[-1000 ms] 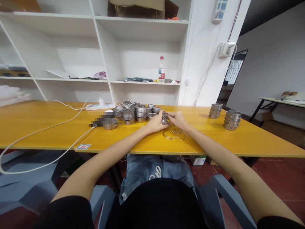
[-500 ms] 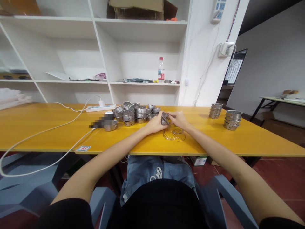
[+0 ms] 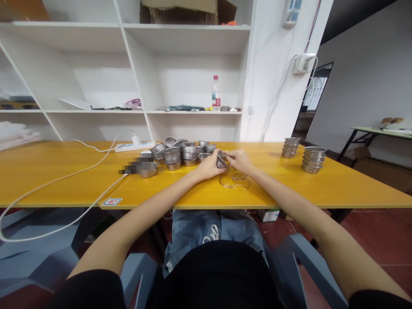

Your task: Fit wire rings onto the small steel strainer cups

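Note:
Both my hands meet over the yellow table [image 3: 58, 171] on one small perforated metal cup [image 3: 221, 161]. My left hand [image 3: 209, 166] curls its fingers round the cup's left side. My right hand [image 3: 238, 160] pinches it from the right. Just in front of my hands lie several thin wire rings [image 3: 234, 180] flat on the table. A heap of the same metal cups [image 3: 180, 152] sits just left of my left hand.
Two short stacks of metal cups [image 3: 314, 159] stand at the right. A white power strip [image 3: 134, 146] and its cable [image 3: 48, 184] run across the left. White shelves behind hold a bottle [image 3: 216, 93]. A grey chair arm [image 3: 309, 270] is at my right.
My hands have stayed on the cup with only slight finger movement. The view has shifted slightly.

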Action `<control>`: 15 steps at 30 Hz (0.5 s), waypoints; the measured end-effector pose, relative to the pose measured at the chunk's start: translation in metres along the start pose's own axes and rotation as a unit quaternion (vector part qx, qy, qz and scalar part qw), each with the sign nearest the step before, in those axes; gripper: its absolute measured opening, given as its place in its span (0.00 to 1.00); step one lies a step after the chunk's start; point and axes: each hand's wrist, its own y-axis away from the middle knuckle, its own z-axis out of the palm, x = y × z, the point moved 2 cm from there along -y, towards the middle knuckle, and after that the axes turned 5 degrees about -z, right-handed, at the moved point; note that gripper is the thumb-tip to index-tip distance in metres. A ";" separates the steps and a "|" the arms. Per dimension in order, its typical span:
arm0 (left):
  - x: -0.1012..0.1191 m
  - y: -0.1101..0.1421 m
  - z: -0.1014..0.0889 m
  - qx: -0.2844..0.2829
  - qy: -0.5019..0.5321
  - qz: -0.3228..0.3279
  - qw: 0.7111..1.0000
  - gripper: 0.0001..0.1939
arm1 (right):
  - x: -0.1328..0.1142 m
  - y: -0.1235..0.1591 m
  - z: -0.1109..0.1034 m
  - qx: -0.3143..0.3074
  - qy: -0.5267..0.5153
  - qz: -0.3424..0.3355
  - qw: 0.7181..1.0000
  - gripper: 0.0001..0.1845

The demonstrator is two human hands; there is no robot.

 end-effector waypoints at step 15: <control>0.000 0.000 0.000 0.001 -0.010 -0.020 1.000 0.43 | 0.005 -0.001 0.002 -0.014 0.052 -0.017 0.998 0.16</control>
